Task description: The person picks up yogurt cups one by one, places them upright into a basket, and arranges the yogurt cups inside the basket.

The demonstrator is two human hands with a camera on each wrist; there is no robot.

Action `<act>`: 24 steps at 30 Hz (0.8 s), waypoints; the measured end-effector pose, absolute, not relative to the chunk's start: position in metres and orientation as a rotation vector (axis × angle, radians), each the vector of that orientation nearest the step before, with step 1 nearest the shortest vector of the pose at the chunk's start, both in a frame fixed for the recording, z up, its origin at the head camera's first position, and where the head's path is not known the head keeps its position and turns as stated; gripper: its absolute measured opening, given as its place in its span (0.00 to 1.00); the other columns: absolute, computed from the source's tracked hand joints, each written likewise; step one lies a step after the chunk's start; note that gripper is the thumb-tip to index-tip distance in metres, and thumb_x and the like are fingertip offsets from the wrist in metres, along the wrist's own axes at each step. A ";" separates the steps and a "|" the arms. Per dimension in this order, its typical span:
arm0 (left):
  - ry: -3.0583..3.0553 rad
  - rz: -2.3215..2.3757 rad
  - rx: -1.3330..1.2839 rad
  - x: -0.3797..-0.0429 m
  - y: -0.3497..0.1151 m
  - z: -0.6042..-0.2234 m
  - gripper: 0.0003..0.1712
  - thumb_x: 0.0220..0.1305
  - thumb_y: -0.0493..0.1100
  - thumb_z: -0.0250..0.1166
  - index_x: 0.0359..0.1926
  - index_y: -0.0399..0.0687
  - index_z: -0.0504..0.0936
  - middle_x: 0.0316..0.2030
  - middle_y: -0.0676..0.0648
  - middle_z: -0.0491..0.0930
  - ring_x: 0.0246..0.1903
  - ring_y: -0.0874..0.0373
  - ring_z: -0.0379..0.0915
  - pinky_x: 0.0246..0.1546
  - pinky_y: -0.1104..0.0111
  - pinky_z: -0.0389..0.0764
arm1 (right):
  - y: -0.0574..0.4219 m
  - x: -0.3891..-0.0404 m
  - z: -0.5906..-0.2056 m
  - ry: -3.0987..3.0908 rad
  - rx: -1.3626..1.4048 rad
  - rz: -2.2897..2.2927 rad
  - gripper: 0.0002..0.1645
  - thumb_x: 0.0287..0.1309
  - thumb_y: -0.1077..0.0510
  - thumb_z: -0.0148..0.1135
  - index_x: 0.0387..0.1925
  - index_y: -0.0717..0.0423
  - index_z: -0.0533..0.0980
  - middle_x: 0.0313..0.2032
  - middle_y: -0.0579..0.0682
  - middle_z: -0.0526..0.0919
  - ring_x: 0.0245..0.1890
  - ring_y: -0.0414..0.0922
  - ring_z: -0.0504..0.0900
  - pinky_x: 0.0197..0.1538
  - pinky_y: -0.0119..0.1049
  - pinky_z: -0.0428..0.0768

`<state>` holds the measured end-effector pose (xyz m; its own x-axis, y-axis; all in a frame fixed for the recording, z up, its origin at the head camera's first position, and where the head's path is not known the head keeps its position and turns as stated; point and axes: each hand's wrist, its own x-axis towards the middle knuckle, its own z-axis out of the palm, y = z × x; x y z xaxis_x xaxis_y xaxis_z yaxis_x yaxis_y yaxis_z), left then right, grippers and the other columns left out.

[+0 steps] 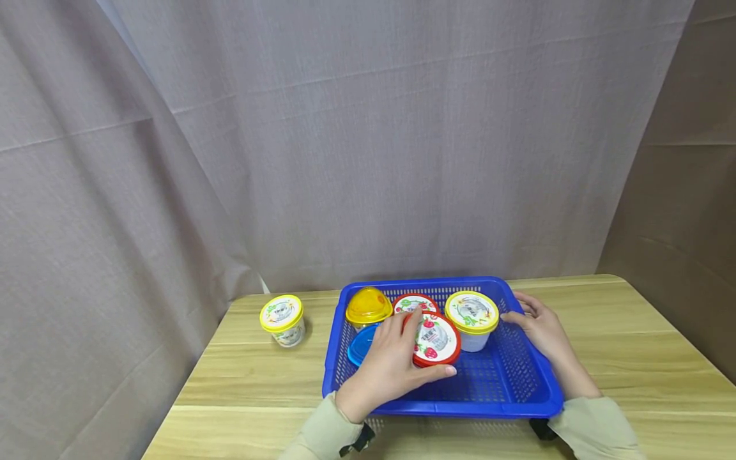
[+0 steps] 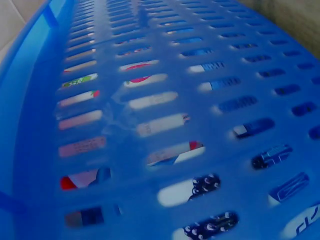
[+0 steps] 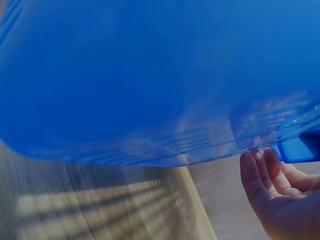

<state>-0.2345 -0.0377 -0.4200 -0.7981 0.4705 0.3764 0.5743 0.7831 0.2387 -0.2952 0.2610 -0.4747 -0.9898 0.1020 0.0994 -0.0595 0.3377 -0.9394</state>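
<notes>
In the head view, my left hand (image 1: 386, 361) reaches over the front of a blue slotted basket (image 1: 448, 409) and grips a red-lidded tub (image 1: 438, 340) with strawberries on its lid, thumb at the near edge. My right hand (image 1: 543, 329) holds the basket's right rim, its thumb over the top. The right wrist view has its fingers (image 3: 257, 180) curled against the outer wall. Behind the gripped tub sits another red-lidded tub (image 1: 414, 303), partly hidden. To its right stands a yellow-lidded tub (image 1: 473, 313). Left of my hand lie a yellow domed lid (image 1: 369, 306) and a blue lid (image 1: 361, 345).
A smaller yellow-lidded tub (image 1: 283, 321) stands on the wooden table (image 1: 241, 383), left of the basket. Grey curtain (image 1: 402, 140) hangs behind the table and along its left side. In the left wrist view, printed tubs (image 2: 160, 127) show through the basket's slots.
</notes>
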 end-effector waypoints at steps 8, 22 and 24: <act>-2.641 -0.316 -0.804 -0.233 -0.038 -0.425 0.63 0.51 0.80 0.63 0.74 0.40 0.64 0.55 0.43 0.75 0.50 0.50 0.69 0.56 0.58 0.73 | 0.261 -0.294 -0.473 -2.447 -0.046 1.740 0.42 0.64 0.56 0.64 0.72 0.71 0.60 0.60 0.72 0.74 0.35 0.23 0.75 0.39 0.27 0.80; -2.577 -0.079 -0.806 -0.230 -0.038 -0.430 0.63 0.50 0.83 0.59 0.71 0.39 0.68 0.53 0.43 0.77 0.51 0.48 0.70 0.59 0.57 0.70 | 0.261 -0.295 -0.475 -2.455 -0.047 1.740 0.42 0.64 0.56 0.64 0.72 0.70 0.59 0.61 0.73 0.73 0.36 0.23 0.74 0.39 0.27 0.80; -2.573 -0.037 -0.805 -0.230 -0.038 -0.431 0.62 0.50 0.84 0.58 0.70 0.39 0.70 0.52 0.43 0.78 0.51 0.49 0.70 0.59 0.57 0.70 | 0.262 -0.295 -0.475 -2.454 -0.045 1.737 0.42 0.64 0.56 0.64 0.72 0.70 0.59 0.61 0.73 0.73 0.35 0.23 0.74 0.39 0.27 0.80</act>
